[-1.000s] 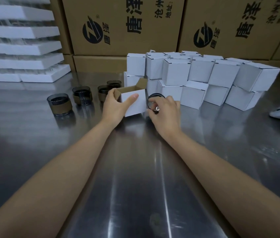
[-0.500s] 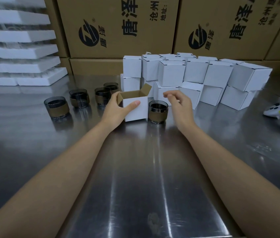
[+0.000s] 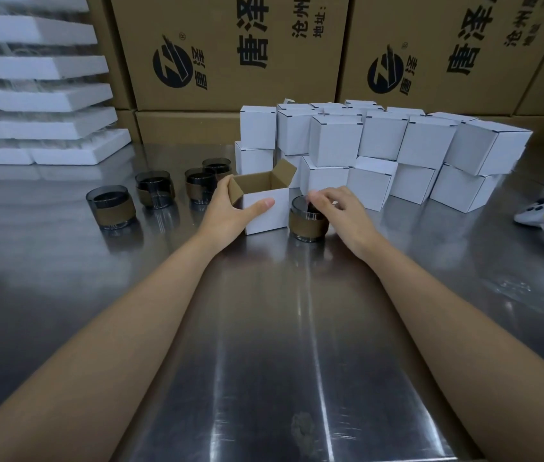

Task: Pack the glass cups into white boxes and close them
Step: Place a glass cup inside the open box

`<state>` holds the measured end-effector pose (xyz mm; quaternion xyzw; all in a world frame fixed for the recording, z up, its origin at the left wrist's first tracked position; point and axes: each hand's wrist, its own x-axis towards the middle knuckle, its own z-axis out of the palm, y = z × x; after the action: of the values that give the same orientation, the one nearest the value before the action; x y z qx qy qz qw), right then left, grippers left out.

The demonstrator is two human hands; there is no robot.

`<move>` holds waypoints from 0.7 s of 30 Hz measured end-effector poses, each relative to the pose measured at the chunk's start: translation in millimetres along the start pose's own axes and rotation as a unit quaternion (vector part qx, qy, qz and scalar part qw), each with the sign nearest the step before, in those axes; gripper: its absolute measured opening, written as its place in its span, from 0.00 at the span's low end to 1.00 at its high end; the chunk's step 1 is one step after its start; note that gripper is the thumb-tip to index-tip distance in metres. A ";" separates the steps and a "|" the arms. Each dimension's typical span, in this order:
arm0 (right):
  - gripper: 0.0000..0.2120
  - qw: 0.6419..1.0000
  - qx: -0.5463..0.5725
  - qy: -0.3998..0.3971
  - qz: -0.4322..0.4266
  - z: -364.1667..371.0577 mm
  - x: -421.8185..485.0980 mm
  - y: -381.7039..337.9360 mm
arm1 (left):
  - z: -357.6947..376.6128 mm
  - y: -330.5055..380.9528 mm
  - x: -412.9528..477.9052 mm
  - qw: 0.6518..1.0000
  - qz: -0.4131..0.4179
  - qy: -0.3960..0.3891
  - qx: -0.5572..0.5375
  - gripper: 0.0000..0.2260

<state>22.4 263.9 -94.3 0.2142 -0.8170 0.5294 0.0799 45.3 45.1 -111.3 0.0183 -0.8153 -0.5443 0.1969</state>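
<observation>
Thumb across the front face and fingers round the left side, the left grip clamps the open white box upright on the steel surface, flaps spread so the mouth is free for loading. The glass cup stands just right of the box. The right grip arches over its rim with fingers curved; whether they pinch it I cannot tell.

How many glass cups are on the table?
5. One cup beside the open box, at the right hand; four left of the box: nearest, second, third, rearmost. Others may be hidden.
</observation>
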 end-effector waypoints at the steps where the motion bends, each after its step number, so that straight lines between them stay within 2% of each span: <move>1: 0.11 0.999 0.025 0.020 0.003 -0.6 -0.2 -0.4 | 0.2 0.3 -0.1 1.000 -0.001 -0.001 0.000 0.33; 3: 0.09 0.996 0.068 0.049 0.000 -1.7 -0.9 -1.8 | 0.1 0.9 -0.2 1.000 -0.002 -0.001 0.001 0.33; 6: 0.05 0.997 0.065 0.044 -0.016 -4.6 -0.9 -2.1 | -0.1 1.4 -0.7 1.000 0.001 -0.001 0.004 0.30; 10: 0.04 0.995 0.091 -0.050 -0.003 -8.5 1.1 1.8 | -0.4 1.1 -0.7 1.000 0.002 -0.001 0.005 0.35; 12: 0.03 0.993 0.096 -0.068 0.005 -7.2 2.7 5.0 | -0.4 0.8 -0.3 1.000 0.001 0.001 0.012 0.37; 17: 0.19 0.997 0.065 -0.046 0.008 -5.6 4.1 7.3 | 0.1 0.8 0.7 1.000 -0.002 0.001 0.022 0.39; 21: 0.21 0.995 0.068 -0.072 0.016 -6.1 3.2 8.1 | 1.0 -0.1 0.9 1.000 -0.002 0.001 0.023 0.39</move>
<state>15.5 271.4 -97.3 0.2435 -0.7859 0.5683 -0.0024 44.0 45.7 -111.4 0.0244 -0.8272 -0.5260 0.1961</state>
